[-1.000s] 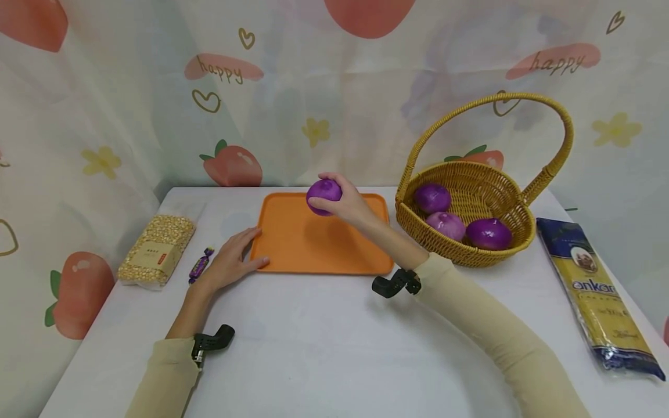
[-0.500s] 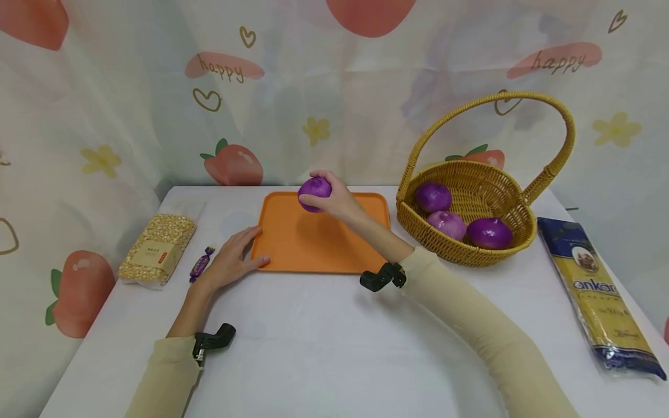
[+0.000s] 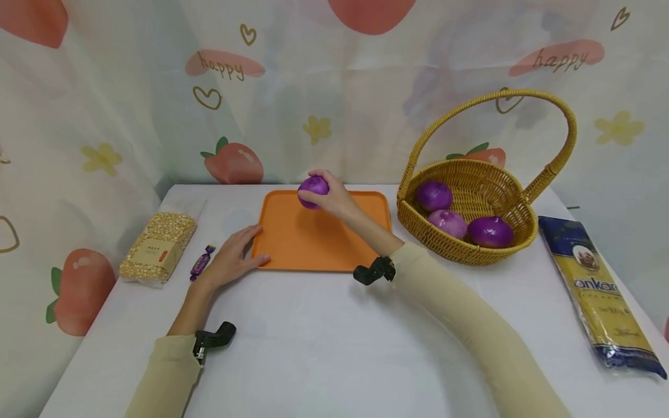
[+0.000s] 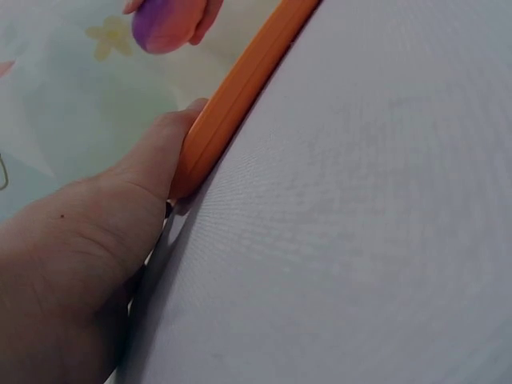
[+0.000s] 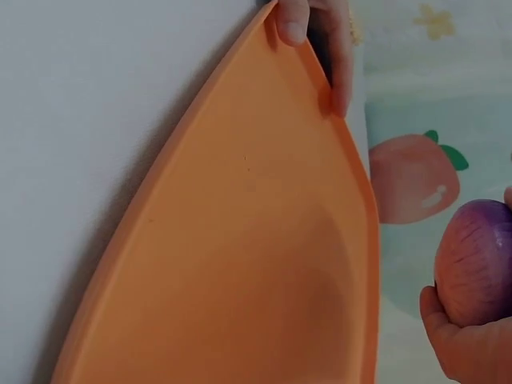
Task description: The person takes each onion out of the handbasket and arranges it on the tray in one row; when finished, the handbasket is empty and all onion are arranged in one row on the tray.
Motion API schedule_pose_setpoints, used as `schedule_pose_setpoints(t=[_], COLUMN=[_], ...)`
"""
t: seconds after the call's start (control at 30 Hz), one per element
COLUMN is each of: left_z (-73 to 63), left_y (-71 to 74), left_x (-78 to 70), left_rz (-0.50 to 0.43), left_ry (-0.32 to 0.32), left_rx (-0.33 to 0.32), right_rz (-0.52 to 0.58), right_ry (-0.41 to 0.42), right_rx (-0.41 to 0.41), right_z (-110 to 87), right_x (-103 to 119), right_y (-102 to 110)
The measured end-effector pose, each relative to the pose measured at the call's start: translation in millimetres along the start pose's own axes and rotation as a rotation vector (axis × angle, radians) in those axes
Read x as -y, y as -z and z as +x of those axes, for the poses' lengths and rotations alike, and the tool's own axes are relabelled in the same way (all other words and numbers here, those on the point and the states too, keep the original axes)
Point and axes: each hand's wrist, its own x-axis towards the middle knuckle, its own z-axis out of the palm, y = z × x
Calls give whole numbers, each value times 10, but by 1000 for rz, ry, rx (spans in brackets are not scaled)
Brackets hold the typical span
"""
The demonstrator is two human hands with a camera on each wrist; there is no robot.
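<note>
My right hand (image 3: 338, 202) grips a purple onion (image 3: 315, 184) above the back part of the orange tray (image 3: 298, 247). In the right wrist view this onion (image 5: 472, 264) shows at the right edge, with fingers (image 5: 436, 312) around its side. The onion's shadow falls on the tray floor. At the tray's left front corner rests my left hand (image 3: 230, 262), thumb over the front rim and extended fingers along the left side. Right of the tray stands a wicker basket (image 3: 465, 253) with a tall handle, holding three onions: a dark one (image 3: 434, 195), a paler one (image 3: 447, 224) and another dark one (image 3: 490, 232).
A bag of yellow grains (image 3: 159, 247) lies at the table's left side. Beside my left wrist is a purple wrapped candy (image 3: 201, 264). A long blue and gold packet (image 3: 601, 296) lies along the right edge. A printed curtain (image 3: 324, 93) hangs behind the white table (image 3: 292, 342).
My right hand has shifted slightly left with the onion, its forearm swinging left and across the tray's right front. My left hand stays at the tray corner.
</note>
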Motion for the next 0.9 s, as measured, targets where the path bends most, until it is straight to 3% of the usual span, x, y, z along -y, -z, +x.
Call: schedule_pose_setpoints(t=[0.33, 0.9], left_z=[9, -6], left_y=[-15, -6], left_x=[-9, -6], left_rz=[15, 16], left_ry=[16, -13], left_rx=[2, -6], right_rz=[-42, -107], right_ry=[11, -59], right_rx=[-3, -41], right_z=[179, 384], right_x=[-46, -13], right_y=[-177, -306])
